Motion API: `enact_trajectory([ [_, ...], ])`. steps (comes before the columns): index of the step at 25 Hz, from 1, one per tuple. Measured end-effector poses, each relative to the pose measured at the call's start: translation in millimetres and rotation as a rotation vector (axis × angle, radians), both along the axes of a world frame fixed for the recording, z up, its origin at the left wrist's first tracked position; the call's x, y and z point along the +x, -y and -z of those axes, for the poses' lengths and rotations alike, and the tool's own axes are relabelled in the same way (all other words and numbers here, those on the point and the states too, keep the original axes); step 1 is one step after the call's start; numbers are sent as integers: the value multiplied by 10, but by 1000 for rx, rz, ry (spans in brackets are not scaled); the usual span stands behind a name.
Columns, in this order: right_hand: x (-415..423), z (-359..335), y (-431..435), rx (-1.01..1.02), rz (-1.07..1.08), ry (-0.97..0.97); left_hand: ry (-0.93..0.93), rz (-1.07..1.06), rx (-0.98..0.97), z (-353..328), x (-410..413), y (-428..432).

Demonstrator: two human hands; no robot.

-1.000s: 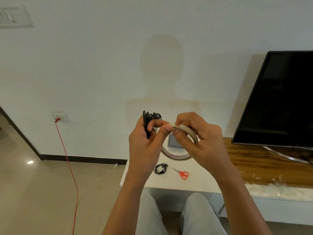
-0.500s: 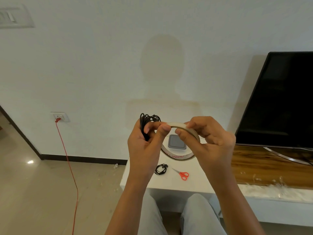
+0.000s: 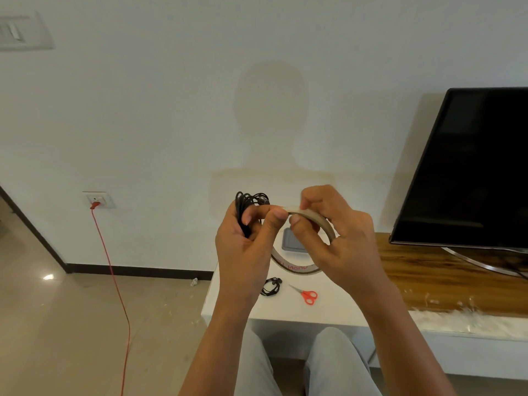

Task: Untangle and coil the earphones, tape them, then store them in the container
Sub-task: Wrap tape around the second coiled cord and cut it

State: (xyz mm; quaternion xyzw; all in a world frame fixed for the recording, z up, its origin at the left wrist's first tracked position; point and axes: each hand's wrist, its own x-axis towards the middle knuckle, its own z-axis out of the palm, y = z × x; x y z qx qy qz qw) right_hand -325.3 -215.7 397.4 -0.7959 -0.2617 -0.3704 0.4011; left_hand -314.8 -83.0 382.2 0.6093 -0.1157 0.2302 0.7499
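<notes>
Watching this one through the head cam: the left grip point(image 3: 243, 252) was clenched round a bundle of coiled black earphones point(image 3: 245, 202), with cord loops poking out the top of the fist, held up in the air over the left end of the bench point(image 3: 285, 312). Its thumb and forefinger were pinched at the top edge of the tape roll point(image 3: 294, 267) as well. The right grip point(image 3: 340, 238) was grasping that same roll from the right, thumb under the band and fingers curled over it, so both thumbs sat just beside each other. I couldn't tell if a tape end was actually peeled up, it was too blurry there.

Down on the white bench lay a second coil point(image 3: 271, 287) of earphones, with red-handled scissors point(image 3: 307, 294) just to its right. A grey container point(image 3: 291, 242) sat further back, showing through the hole of the roll. Far right stood a dark TV point(image 3: 471, 167) on the wooden part. On the left, a red cable point(image 3: 114, 281) ran from a wall socket point(image 3: 97, 199) down across the floor.
</notes>
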Motion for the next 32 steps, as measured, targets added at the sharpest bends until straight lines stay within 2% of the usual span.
enact_trajectory([
  [3, 3, 40, -29, 151, 50, 61, -52, 2, -148, -42, -10, 16],
  [8, -17, 114, -83, 229, 99, 116, -114, -10, -338, -70, 15, -30],
  [13, -26, 92, -89, 251, 44, 130, -94, 22, -309, -81, -17, -32],
  [26, 4, -24, -64, 53, -78, -60, -19, 47, -98, -29, -76, -22],
  [32, -20, 3, -92, 163, -72, -34, -11, 39, -121, -130, -87, 13],
])
